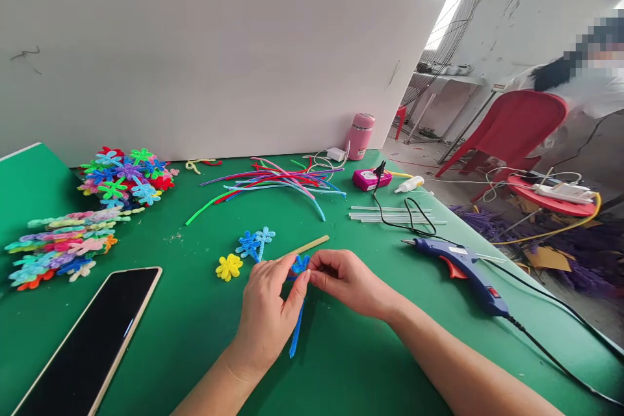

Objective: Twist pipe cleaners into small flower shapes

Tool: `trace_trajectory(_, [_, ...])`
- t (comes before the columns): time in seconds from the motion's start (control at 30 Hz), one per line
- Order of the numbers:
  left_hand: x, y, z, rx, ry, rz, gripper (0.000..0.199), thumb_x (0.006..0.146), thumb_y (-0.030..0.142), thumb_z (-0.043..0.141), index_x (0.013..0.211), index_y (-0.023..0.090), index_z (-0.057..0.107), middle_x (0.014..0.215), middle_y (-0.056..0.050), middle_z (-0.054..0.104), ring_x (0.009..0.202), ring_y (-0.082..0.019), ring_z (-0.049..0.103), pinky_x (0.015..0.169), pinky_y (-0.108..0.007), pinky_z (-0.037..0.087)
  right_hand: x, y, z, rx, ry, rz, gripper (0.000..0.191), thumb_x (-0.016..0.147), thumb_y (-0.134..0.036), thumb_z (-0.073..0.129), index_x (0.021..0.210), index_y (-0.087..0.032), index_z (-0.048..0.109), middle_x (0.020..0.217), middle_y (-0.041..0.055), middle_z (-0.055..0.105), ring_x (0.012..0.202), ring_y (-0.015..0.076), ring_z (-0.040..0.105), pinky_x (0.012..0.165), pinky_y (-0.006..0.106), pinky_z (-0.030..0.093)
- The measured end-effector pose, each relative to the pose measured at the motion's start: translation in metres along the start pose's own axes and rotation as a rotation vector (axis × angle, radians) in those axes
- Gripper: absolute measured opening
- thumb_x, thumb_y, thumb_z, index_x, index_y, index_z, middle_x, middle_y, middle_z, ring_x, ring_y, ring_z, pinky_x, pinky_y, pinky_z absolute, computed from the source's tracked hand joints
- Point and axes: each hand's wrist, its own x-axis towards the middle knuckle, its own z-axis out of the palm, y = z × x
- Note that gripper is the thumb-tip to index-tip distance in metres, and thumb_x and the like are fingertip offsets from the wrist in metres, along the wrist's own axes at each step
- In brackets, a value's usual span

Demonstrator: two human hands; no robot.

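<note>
A blue pipe cleaner is bent into small loops at its top, and its straight tail hangs toward me. My left hand pinches it between thumb and fingers. From the right, my right hand has thumb and forefinger closed at the looped end. Just beyond my left hand lie blue pipe-cleaner flowers with stems, partly hidden by the fingers. A yellow pipe-cleaner flower rests to their left. Behind my hands lies a thin tan stick, its near end hidden.
Loose pipe cleaners lie at the back. Finished flowers pile up at left, near a phone. At right are a glue gun with its cord, glue sticks, a pink box and a pink flask. A person sits beyond.
</note>
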Motion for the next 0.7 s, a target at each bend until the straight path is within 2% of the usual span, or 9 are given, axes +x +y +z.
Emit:
trace_trajectory(0.1, [0.002, 0.005, -0.002, -0.072, -0.146, -0.139, 0.018, 0.079, 0.032, 0.047, 0.081, 0.019, 0.059, 0.070, -0.005, 0.065, 0.068, -0.020, 0.059, 0.062, -0.029, 0.045, -0.001, -0.003, 0.001, -0.097, 0.029, -0.031, 0.020, 0.080, -0.031, 0.049, 0.071, -0.015, 0.054, 0.058, -0.0031, 0.046, 0.052, 0.0078, 0.036, 0.047, 0.019, 0.030])
trace_trajectory(0.17, [0.004, 0.005, -0.003, -0.039, -0.188, -0.143, 0.022, 0.081, 0.031, 0.043, 0.068, 0.019, 0.056, 0.064, -0.003, 0.062, 0.064, -0.019, 0.057, 0.061, -0.029, 0.044, -0.001, -0.003, 0.002, -0.186, 0.064, -0.058, 0.016, 0.079, -0.026, 0.048, 0.070, -0.015, 0.055, 0.060, -0.0020, 0.049, 0.053, 0.0085, 0.039, 0.049, 0.020, 0.032])
trace_trajectory(0.27, [0.004, 0.001, -0.001, 0.092, -0.125, -0.017, 0.027, 0.082, 0.028, 0.042, 0.060, 0.019, 0.054, 0.067, -0.005, 0.060, 0.070, -0.020, 0.055, 0.066, -0.033, 0.043, 0.000, -0.003, 0.003, -0.272, 0.099, -0.081, 0.012, 0.078, -0.021, 0.048, 0.070, -0.016, 0.056, 0.062, -0.0010, 0.052, 0.055, 0.0095, 0.042, 0.052, 0.020, 0.035])
trace_trajectory(0.37, [0.001, -0.005, 0.003, 0.126, -0.037, 0.097, 0.021, 0.081, 0.024, 0.042, 0.071, 0.016, 0.059, 0.076, -0.008, 0.063, 0.076, -0.022, 0.055, 0.070, -0.036, 0.043, 0.000, -0.002, 0.004, -0.290, 0.117, -0.079, 0.012, 0.077, -0.019, 0.047, 0.069, -0.016, 0.055, 0.062, -0.0010, 0.051, 0.055, 0.0097, 0.042, 0.053, 0.021, 0.035])
trace_trajectory(0.43, [-0.002, -0.007, 0.006, 0.086, -0.024, 0.115, 0.020, 0.081, 0.021, 0.042, 0.082, 0.014, 0.060, 0.079, -0.011, 0.065, 0.078, -0.023, 0.057, 0.072, -0.037, 0.043, 0.000, -0.002, 0.004, -0.289, 0.131, -0.074, 0.012, 0.077, -0.019, 0.047, 0.068, -0.016, 0.054, 0.061, -0.0013, 0.050, 0.055, 0.0096, 0.042, 0.053, 0.020, 0.035])
trace_trajectory(0.5, [-0.003, -0.006, 0.006, 0.007, -0.062, 0.056, 0.022, 0.081, 0.021, 0.042, 0.091, 0.012, 0.059, 0.085, -0.013, 0.065, 0.080, -0.024, 0.058, 0.073, -0.037, 0.043, 0.000, -0.002, 0.005, -0.281, 0.141, -0.071, 0.011, 0.076, -0.018, 0.047, 0.066, -0.017, 0.053, 0.060, -0.0017, 0.049, 0.054, 0.0094, 0.041, 0.052, 0.020, 0.034])
trace_trajectory(0.57, [-0.002, -0.002, 0.004, -0.116, -0.149, -0.076, 0.024, 0.081, 0.024, 0.042, 0.094, 0.012, 0.058, 0.087, -0.012, 0.065, 0.079, -0.022, 0.058, 0.071, -0.034, 0.044, 0.000, -0.003, 0.005, -0.270, 0.146, -0.068, 0.011, 0.076, -0.017, 0.047, 0.066, -0.017, 0.052, 0.060, -0.0020, 0.049, 0.054, 0.0092, 0.040, 0.051, 0.020, 0.034])
trace_trajectory(0.7, [0.004, 0.006, -0.002, -0.419, -0.290, -0.338, 0.022, 0.081, 0.033, 0.044, 0.083, 0.016, 0.058, 0.065, -0.001, 0.058, 0.060, -0.015, 0.052, 0.054, -0.024, 0.042, -0.001, -0.005, 0.005, -0.253, 0.127, -0.070, 0.011, 0.076, -0.016, 0.047, 0.067, -0.016, 0.053, 0.060, -0.0021, 0.049, 0.054, 0.0090, 0.041, 0.050, 0.020, 0.033])
